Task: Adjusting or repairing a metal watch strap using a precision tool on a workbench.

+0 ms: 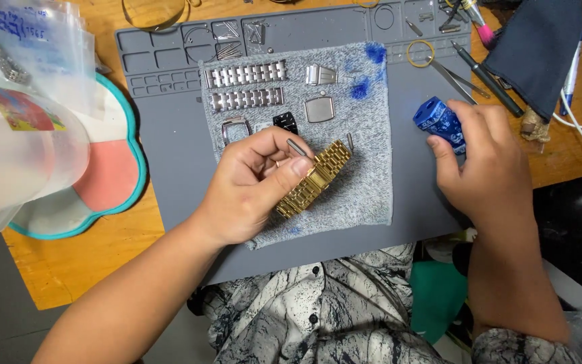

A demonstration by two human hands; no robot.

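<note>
On grey cloth (365,182), mid-tabletop: my left hand (250,189) pinches gold watch band (314,178), fingers closed. Right hand (490,168) grips blue tool (437,121). Band looks floppy, slippery; I'd hold link edges.

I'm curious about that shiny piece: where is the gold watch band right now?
In the head view, the gold watch band lies near the middle of the grey cloth, pinched at its lower end by the left hand, just below the black watch case.

Person's left hand (254,185) & right hand (490,168) are bare, no rings or watch seen, arms bare too w/ no sleeves down to the wrists, & the shirt (318,310) is white w/ dark marble-like swirls & small dark buttons
</note>
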